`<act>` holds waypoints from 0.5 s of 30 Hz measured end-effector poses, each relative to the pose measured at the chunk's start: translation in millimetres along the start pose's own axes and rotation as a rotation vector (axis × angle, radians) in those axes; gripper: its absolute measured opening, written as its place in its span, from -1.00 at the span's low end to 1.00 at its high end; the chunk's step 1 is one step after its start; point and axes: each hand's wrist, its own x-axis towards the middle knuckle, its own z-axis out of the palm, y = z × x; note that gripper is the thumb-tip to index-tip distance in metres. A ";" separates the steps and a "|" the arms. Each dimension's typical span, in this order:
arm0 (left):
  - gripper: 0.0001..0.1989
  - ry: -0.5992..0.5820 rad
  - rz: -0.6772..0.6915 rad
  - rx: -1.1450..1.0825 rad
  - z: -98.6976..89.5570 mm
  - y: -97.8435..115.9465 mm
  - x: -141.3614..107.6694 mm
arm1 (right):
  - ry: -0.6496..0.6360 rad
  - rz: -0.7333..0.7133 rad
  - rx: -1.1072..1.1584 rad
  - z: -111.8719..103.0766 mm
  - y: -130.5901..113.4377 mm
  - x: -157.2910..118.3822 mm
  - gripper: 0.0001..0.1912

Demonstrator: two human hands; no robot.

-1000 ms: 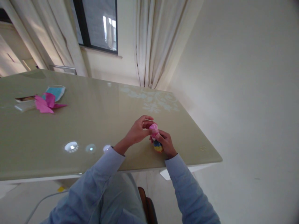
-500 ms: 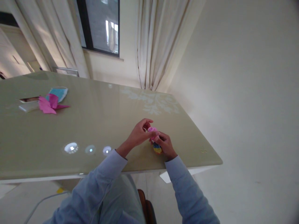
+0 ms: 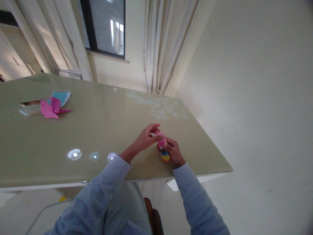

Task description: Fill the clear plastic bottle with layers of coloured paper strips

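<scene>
A small object with a pink top and a blue and yellow lower part [image 3: 165,156] is held just over the table's near right area. My right hand [image 3: 174,151] is closed round its right side. At the pink top [image 3: 160,137], my left hand [image 3: 147,138] touches it with the thumb, its other fingers curved above and to the left. A thin pale loop shows beside the pink part, between the left fingers and thumb. What the object is cannot be made out.
Far left on the glossy table [image 3: 102,114] lie a pink folded paper shape [image 3: 52,108], a blue face mask [image 3: 61,97], a flat dark-patterned item [image 3: 30,103] and a clear piece [image 3: 29,111]. A wall stands beyond the right edge; curtains and a window are behind.
My left hand has shifted very slightly left, and its thumb lies a little higher on the pink top. More of the pink part shows now. My right hand keeps its hold.
</scene>
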 end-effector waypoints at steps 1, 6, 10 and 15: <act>-0.39 0.043 0.006 0.086 2.6 -1.0 0.3 | -0.006 -0.002 -0.012 0.3 -0.2 0.3 -0.53; -0.39 0.015 -0.005 0.106 3.8 7.1 -0.8 | -0.017 0.008 -0.026 2.1 -0.4 0.5 -0.53; -0.38 -0.119 -0.010 0.031 -5.2 15.3 -2.7 | -0.037 0.053 0.021 3.6 -0.4 -2.1 -0.55; -0.36 -0.277 0.015 -0.063 -10.4 11.2 -4.7 | -0.084 0.079 0.051 2.7 2.2 -5.6 -0.55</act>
